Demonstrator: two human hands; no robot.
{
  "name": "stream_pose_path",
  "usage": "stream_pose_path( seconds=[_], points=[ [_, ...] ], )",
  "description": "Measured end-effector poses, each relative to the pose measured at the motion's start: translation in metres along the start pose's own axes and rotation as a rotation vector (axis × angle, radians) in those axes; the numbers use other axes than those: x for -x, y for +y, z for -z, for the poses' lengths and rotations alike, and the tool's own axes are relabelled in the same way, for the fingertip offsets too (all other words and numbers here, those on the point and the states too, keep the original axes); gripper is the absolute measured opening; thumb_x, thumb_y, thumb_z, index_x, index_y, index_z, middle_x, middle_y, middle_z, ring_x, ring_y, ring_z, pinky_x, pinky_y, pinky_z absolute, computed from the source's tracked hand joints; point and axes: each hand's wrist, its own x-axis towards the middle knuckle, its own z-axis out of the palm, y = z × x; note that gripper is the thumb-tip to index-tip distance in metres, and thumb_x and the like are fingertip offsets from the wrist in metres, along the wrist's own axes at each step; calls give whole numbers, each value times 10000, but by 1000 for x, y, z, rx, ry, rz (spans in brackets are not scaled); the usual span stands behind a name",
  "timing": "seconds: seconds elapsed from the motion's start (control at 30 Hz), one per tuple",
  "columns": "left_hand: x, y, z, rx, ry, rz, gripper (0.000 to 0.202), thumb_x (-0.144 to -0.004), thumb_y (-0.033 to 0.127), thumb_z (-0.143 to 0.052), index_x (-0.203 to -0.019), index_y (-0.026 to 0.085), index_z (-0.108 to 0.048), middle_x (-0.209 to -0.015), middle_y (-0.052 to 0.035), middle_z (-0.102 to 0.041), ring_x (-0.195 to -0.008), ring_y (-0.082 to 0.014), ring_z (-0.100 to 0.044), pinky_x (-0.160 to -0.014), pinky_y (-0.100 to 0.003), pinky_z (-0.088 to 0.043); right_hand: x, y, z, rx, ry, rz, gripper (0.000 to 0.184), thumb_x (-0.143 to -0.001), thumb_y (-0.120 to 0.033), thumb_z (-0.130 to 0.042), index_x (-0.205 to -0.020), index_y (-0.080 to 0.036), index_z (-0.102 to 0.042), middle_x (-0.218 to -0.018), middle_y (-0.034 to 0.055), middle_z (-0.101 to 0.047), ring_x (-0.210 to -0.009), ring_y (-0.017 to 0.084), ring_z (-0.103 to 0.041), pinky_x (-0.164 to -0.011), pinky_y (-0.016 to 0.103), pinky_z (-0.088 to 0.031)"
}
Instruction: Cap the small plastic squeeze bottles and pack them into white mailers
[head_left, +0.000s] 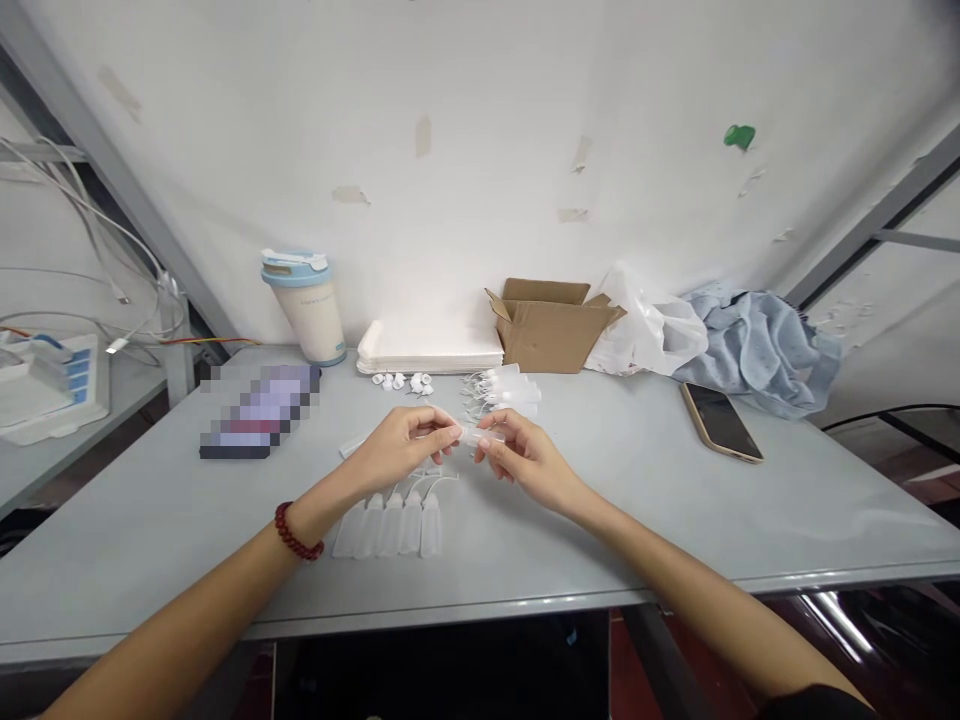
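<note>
Currently, your left hand (416,442) and right hand (525,452) share a narrow grip on one bottle (480,437), above the surface (615,470). Five tubed bottles (391,527) lie aligned nearer you, apparently sorted; loose caps (405,383) look unused. Whether the heap (514,390) beyond is finished, you cannot tell. Cup (311,312) lettering: illegible.

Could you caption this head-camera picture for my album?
Left fingers and right fingers hold a small translucent bottle over a grey table, near a row of plastic bottles.
</note>
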Motion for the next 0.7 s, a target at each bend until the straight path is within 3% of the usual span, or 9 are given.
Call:
stream_pose_path(
  seconds=[0.2,0.33,0.47,0.53,0.7],
  points=[
    [0,-2,2,-65,-134,-18,333,-839,414,-501,-723,136,-644,-690,-27,-640,-616,-131,-583,-624,-244,-474,2,2,0,128,-6,79,236,-879,-380,-458,-988,-177,-512,-653,-25,-550,-504,76,-432,-503,221,-346],
    [3,-1,-2,-197,-59,-134,284,-848,342,-505,-709,136,-641,-617,-4,-596,-588,-115,-531,-563,-207,-421,1,4,2,69,-1,82,268,-875,-416,-464,-932,-164,-532,-595,-48,-476,-478,68,-384,-472,211,-306],
    [5,-5,-10,-391,82,-374,227,-861,279,-496,-766,141,-649,-694,-13,-616,-608,-110,-504,-594,-221,-394,-2,6,3,-53,-6,37,310,-875,-462,-445,-816,-164,-511,-576,-55,-449,-459,61,-366,-447,209,-284],
    [5,-7,-13,-432,117,-417,220,-865,277,-496,-791,142,-653,-730,-22,-634,-626,-115,-517,-617,-228,-397,-3,6,3,-89,-11,17,335,-878,-474,-431,-758,-167,-491,-566,-56,-443,-447,57,-362,-442,210,-280],
    [4,-4,-11,-276,1,-201,309,-875,383,-467,-783,153,-653,-748,-18,-654,-658,-127,-567,-611,-215,-436,-2,5,3,-108,-9,47,312,-880,-457,-437,-838,-160,-523,-612,-39,-496,-457,59,-384,-455,214,-316]
  ],
)
